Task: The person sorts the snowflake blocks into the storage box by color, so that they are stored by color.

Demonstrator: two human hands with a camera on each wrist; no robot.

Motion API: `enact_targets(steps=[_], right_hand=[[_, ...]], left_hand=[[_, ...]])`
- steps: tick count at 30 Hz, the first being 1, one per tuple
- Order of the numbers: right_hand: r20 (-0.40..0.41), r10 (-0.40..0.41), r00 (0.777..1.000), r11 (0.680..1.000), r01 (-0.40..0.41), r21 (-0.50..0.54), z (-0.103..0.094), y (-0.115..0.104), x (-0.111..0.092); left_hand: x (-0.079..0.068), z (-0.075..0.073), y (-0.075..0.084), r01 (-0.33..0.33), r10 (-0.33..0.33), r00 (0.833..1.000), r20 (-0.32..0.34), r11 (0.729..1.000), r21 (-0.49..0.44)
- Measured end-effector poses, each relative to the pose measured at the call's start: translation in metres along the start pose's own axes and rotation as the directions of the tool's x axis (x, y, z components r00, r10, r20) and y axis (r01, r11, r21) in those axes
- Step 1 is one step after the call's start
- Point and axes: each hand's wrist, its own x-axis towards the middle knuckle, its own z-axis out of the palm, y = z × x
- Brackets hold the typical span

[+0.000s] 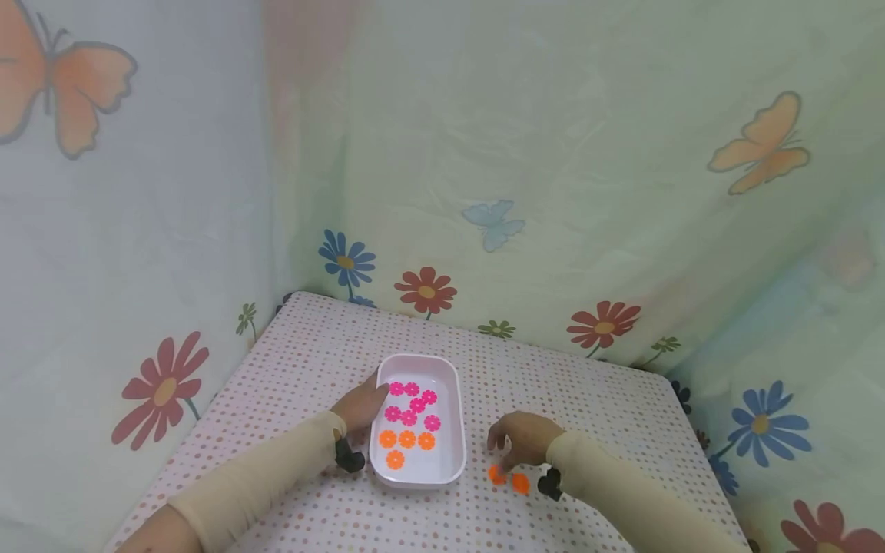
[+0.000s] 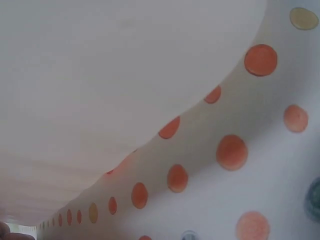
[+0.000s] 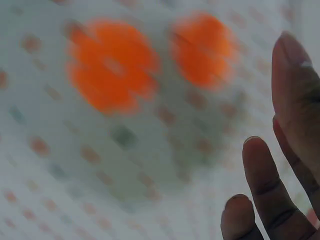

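A white rectangular tray point(image 1: 452, 453) holds several pink flower-shaped pieces point(image 1: 392, 414) and, nearer its front end, several orange ones point(image 1: 407, 439). My left hand point(image 1: 361, 405) grips the tray's left side, its thumb at the rim; the other fingers are mostly hidden. Two orange flower-shaped pieces lie on the cloth right of the tray, one point(image 3: 112, 65) larger in the right wrist view than the other point(image 3: 204, 50). Just above them hovers my right hand point(image 1: 527, 436), fingers loosely bent downward and apart from the pieces. The left wrist view shows mainly the tray's outer wall point(image 2: 110, 75).
A dotted cloth point(image 1: 553, 384) covers the table. Hanging sheets point(image 1: 553, 153) printed with flowers and butterflies stand round the back and both sides. Dark straps or devices point(image 1: 551, 484) sit at the wrists over pale sleeves point(image 1: 263, 476).
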Motion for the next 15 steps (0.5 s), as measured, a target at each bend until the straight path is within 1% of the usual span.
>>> enact_targets(steps=[3, 6, 10, 12, 13, 15], right_hand=[[0.016, -0.040, 0.999, 0.999, 0.040, 0.009, 0.024, 0.005, -0.003], [-0.016, -0.040, 0.999, 0.999, 0.040, 0.002, 0.037, 0.005, -0.003], [-0.055, -0.022, 0.998, 0.999, 0.021, -0.033, 0.040, 0.007, 0.000], [-0.058, -0.011, 0.998, 1.000, 0.010, -0.010, 0.037, 0.010, 0.001], [-0.058, -0.006, 0.998, 1.000, 0.006, 0.007, 0.034, 0.011, 0.000], [-0.083, -0.005, 0.997, 0.999, 0.009, 0.036, 0.024, 0.013, 0.000]], left_hand=[[0.000, -0.001, -0.002, 0.012, -0.012, 1.000, 0.002, 1.000, 0.002], [0.001, -0.001, -0.005, 0.014, -0.014, 1.000, 0.004, 1.000, 0.004], [0.001, -0.001, -0.005, 0.001, -0.001, 1.000, 0.002, 1.000, 0.007], [0.001, -0.001, -0.004, -0.002, 0.002, 1.000, 0.003, 1.000, 0.002], [0.001, -0.001, -0.003, -0.004, 0.004, 1.000, 0.003, 1.000, 0.000], [0.001, 0.000, -0.001, -0.005, 0.005, 1.000, 0.003, 1.000, -0.003]])
